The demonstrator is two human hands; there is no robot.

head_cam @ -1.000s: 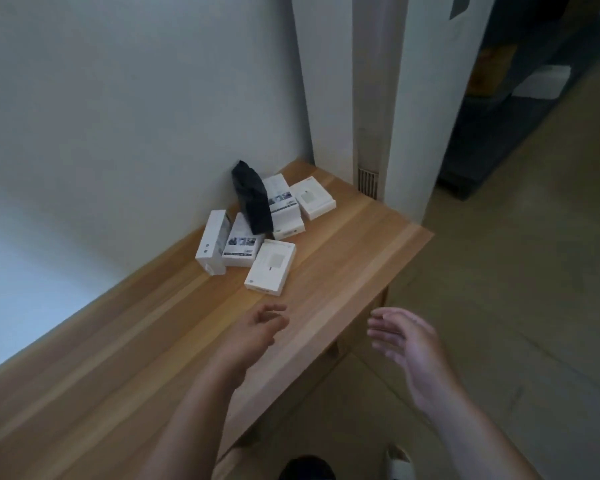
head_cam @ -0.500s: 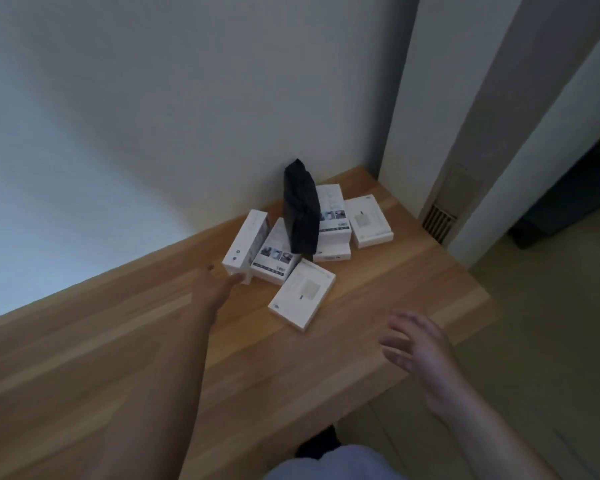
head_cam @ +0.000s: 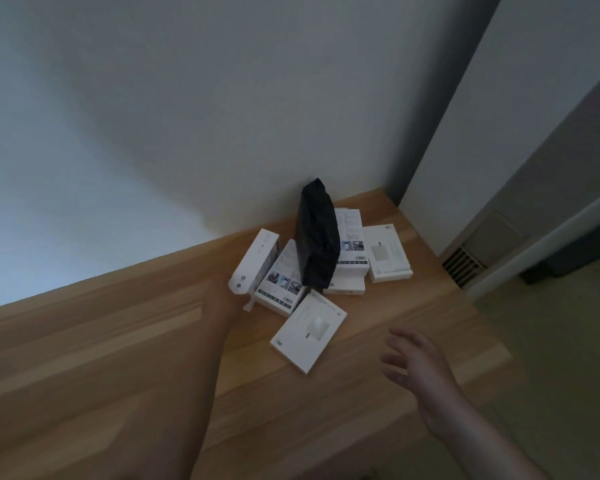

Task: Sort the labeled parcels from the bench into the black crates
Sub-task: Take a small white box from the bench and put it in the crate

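Note:
Several white labeled parcels lie in a pile at the bench's (head_cam: 118,358) far right corner. A black bag parcel (head_cam: 316,237) leans upright over them. The leftmost white box (head_cam: 255,259) stands on its edge. My left hand (head_cam: 222,294) reaches to the near end of that box and touches it; its fingers are hidden behind the box. A flat white box (head_cam: 309,329) lies nearest to me. My right hand (head_cam: 418,367) hovers to its right with fingers spread, holding nothing. No black crate is in view.
The wooden bench runs along a white wall (head_cam: 187,116) and ends at a corner pillar (head_cam: 499,133). A floor vent grille (head_cam: 463,266) sits low on the right. Bare floor (head_cam: 568,375) lies beyond the bench's right end.
The view has swung closer over the pile. My left hand has gone from the bench's front edge to the leftmost box. My right hand has drifted in over the bench.

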